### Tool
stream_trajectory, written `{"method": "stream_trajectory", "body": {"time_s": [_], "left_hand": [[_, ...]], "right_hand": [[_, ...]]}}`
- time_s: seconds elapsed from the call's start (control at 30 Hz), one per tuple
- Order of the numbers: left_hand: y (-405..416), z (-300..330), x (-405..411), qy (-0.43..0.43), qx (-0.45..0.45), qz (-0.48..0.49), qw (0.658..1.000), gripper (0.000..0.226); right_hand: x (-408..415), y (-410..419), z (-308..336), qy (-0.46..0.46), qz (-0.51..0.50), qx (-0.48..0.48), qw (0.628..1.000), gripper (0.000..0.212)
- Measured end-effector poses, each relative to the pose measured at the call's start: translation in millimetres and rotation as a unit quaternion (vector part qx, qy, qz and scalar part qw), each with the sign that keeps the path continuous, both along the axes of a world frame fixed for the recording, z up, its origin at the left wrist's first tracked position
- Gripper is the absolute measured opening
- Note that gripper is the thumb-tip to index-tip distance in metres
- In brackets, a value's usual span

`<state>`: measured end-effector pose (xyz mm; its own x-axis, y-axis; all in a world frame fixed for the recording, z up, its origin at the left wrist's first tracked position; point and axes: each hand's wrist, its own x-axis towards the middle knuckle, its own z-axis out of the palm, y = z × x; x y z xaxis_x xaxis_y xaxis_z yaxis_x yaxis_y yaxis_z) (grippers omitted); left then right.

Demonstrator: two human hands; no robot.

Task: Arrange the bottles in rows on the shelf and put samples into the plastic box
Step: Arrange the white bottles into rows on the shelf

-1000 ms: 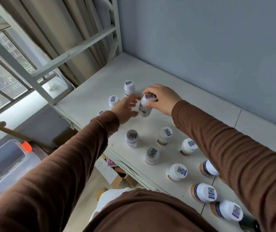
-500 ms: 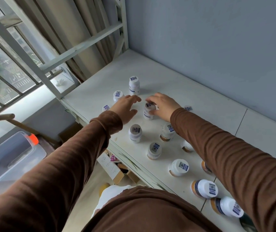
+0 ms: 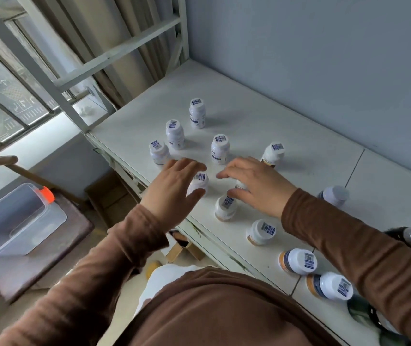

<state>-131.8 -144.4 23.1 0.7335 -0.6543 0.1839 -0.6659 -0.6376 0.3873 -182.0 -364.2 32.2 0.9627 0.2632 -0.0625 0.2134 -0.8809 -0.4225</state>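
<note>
Four white bottles are standing upright toward the far left end of the shelf (image 3: 249, 101), loosely starting rows: one at the back (image 3: 197, 116), two nearer the front edge (image 3: 175, 134) (image 3: 159, 152), and one more central (image 3: 220, 148). More bottles are trailing along the front edge to the right, unevenly spaced, so the arranging looks far from finished.

The left hand (image 3: 174, 186) is hovering with fingers spread and relaxed just beside a small bottle (image 3: 199, 184), gripping nothing. The right hand (image 3: 254, 186) is arching over another bottle (image 3: 240, 186), mostly hidden beneath it; its fingers are loosely bent, and whether they are pinching it I cannot tell. Both hands seem to be reaching for the next bottles to place.

The clear plastic box (image 3: 22, 221) with orange clips is sitting on a low stool (image 3: 40, 258) well left of the shelf; it appears to be holding no samples.
</note>
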Motion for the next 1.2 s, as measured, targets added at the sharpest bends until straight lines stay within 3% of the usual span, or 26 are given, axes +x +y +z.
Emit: {"method": "stream_trajectory", "body": {"time_s": [0.37, 0.43, 0.53, 0.63, 0.7, 0.77, 0.83, 0.9, 1.07, 1.13, 1.2], "left_hand": [[-6.3, -59.6, -35.5, 0.111, -0.032, 0.006, 0.993, 0.035], [-10.0, -67.4, -35.4, 0.144, -0.038, 0.006, 0.989, 0.039], [-12.2, -72.2, -32.8, 0.257, -0.104, 0.006, 0.961, 0.044], [-7.4, -65.6, -32.1, 0.443, -0.240, -0.016, 0.864, 0.045], [-2.7, -50.4, -34.2, 0.577, -0.329, -0.015, 0.747, 0.039], [0.0, -34.1, -38.7, 0.682, -0.375, 0.007, 0.628, 0.033], [2.9, -23.9, -43.4, 0.740, -0.376, 0.018, 0.557, 0.041], [5.6, -21.5, -47.1, 0.777, -0.367, 0.010, 0.512, 0.048], [11.4, -24.7, -55.7, 0.792, -0.348, -0.011, 0.501, 0.048], [14.0, -26.0, -59.5, 0.777, -0.356, -0.010, 0.519, 0.042], [16.6, -25.3, -63.4, 0.740, -0.370, -0.010, 0.562, 0.033]], "right_hand": [[-18.9, 12.7, -39.8, 0.041, 0.035, -0.067, 0.996, 0.047], [-15.5, 12.3, -39.1, 0.049, 0.009, -0.035, 0.998, 0.044], [-14.5, 6.7, -29.7, 0.062, -0.072, 0.088, 0.992, 0.038], [-17.4, 5.6, -15.1, 0.080, -0.152, 0.219, 0.961, 0.027], [-20.5, 12.2, -4.2, 0.101, -0.205, 0.312, 0.922, 0.021], [-23.9, 21.6, 5.4, 0.101, -0.238, 0.344, 0.903, 0.031], [-27.4, 32.8, 15.1, 0.093, -0.251, 0.358, 0.895, 0.040], [-31.3, 43.9, 24.7, 0.087, -0.269, 0.367, 0.886, 0.045], [-48.0, 61.6, 35.8, 0.078, -0.313, 0.310, 0.894, 0.053], [-56.3, 62.3, 37.0, 0.065, -0.310, 0.251, 0.915, 0.046], [-64.1, 60.3, 38.4, 0.047, -0.291, 0.177, 0.939, 0.036]]}}
